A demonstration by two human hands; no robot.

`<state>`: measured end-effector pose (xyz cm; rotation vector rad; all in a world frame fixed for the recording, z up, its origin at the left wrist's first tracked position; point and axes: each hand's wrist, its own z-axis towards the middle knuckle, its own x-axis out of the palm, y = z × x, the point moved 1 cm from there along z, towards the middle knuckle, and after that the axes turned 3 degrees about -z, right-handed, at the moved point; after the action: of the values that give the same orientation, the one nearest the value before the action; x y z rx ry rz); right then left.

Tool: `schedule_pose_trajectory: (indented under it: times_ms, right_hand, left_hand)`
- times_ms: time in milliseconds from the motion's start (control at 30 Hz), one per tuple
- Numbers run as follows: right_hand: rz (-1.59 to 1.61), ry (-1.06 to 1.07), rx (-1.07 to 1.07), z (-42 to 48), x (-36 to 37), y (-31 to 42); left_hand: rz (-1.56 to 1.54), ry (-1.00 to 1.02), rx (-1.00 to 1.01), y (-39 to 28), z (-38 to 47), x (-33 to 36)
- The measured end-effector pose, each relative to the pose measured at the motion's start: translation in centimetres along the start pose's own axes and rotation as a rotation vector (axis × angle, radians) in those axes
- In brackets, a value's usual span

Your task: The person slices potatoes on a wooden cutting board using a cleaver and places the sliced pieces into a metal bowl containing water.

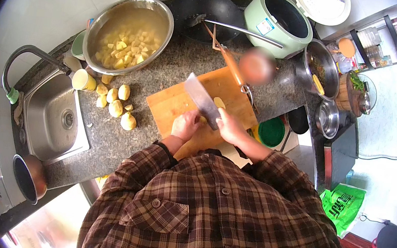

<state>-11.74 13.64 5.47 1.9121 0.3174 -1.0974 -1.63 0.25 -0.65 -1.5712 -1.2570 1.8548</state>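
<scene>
My right hand (229, 127) grips a cleaver (203, 100) by its handle, the broad blade over a wooden cutting board (166, 108). Just left of the blade my left hand (185, 125) presses on a small piece of potato, mostly hidden by the fingers. A pale potato slice (219, 102) lies on the board to the right of the blade. Several peeled potatoes (116, 108) rest on the stone counter left of the board. Behind them a large steel bowl (91, 40) holds cut potato chunks (129, 52) in cloudy water.
A steel sink (53, 116) with a faucet (7, 65) is at the left, a paper cup (84, 80) beside it. Behind the board stand a black wok (213, 9) with a ladle across it and a green rice cooker (261, 15). A steel bowl (335, 72) is at the right.
</scene>
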Motion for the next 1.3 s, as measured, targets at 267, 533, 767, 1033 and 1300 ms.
schedule_pose_trajectory:
  times_ms: [267, 533, 767, 1033, 1300]
  right_hand:
    - [1.036, 0.139, 0.363, -1.6, -6.0, -0.9]
    - [1.377, 0.168, 0.428, -2.3, -7.5, 0.8]
    - [1.496, 0.145, 0.457, -2.6, -8.5, 1.0]
    - [1.506, 0.105, 0.414, -4.9, -10.3, 1.1]
    - [1.596, 0.172, 0.346, -5.7, -10.0, -0.2]
  left_hand:
    - [0.292, 0.16, 0.067, -2.8, 0.7, -0.7]
    - [0.631, 0.431, 0.311, -3.0, 3.0, 1.4]
    - [-0.104, 0.137, 0.078, 0.5, 3.9, 1.2]
    - [-0.192, 0.239, 0.194, 1.2, 4.4, 3.7]
    - [0.669, 0.321, 0.549, -6.0, 2.6, 2.8]
